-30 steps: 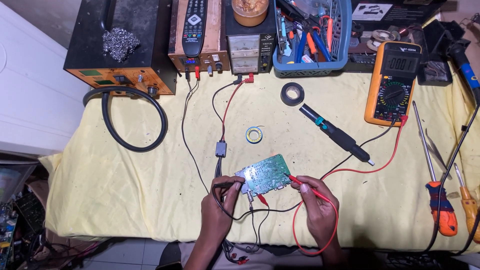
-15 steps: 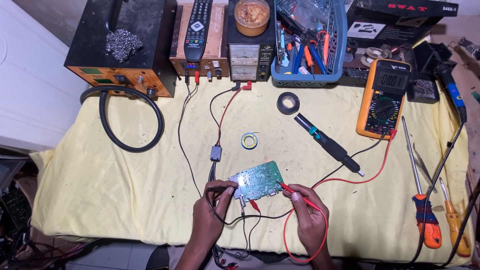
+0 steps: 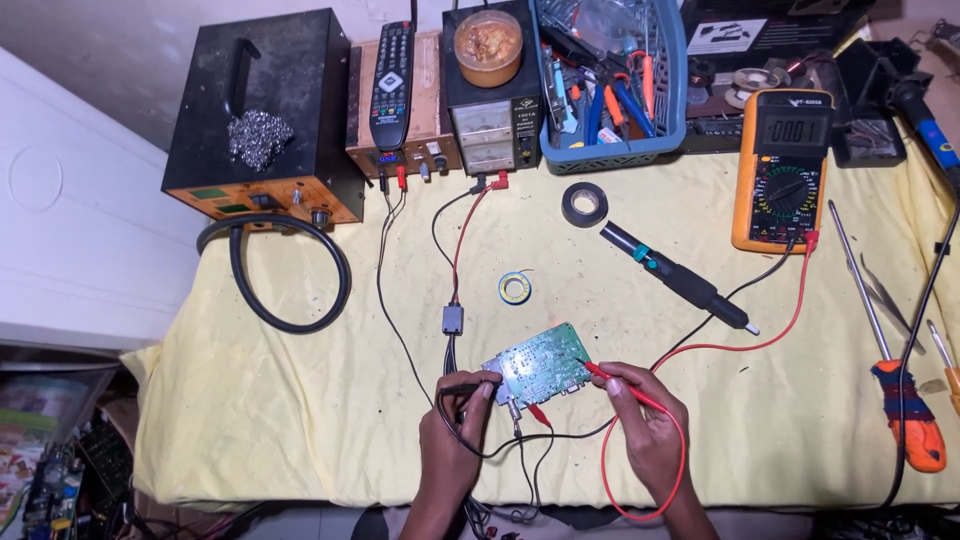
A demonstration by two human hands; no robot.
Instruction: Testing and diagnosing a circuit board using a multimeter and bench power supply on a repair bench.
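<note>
A green circuit board [image 3: 541, 366] lies on the yellow cloth near the table's front edge. My left hand [image 3: 456, 428] pinches a black probe [image 3: 470, 386] whose tip rests at the board's left edge. My right hand [image 3: 643, 425] pinches a red probe [image 3: 604, 374] whose tip touches the board's right side. Red and black leads run from the probes to an orange multimeter [image 3: 782, 168] at the back right. Small clips with wires hang from the board's front edge.
A black desoldering pump [image 3: 673, 275], a black tape roll [image 3: 584, 204] and a small solder reel [image 3: 514, 288] lie behind the board. Screwdrivers [image 3: 893, 372] lie at right. A black box [image 3: 262, 120], power supplies, a remote and a blue tool basket [image 3: 610, 80] line the back. A black cable loop [image 3: 288, 270] lies at left.
The view has shifted a little, so everything sits slightly lower and left in the picture. Both hands keep their probes on the board.
</note>
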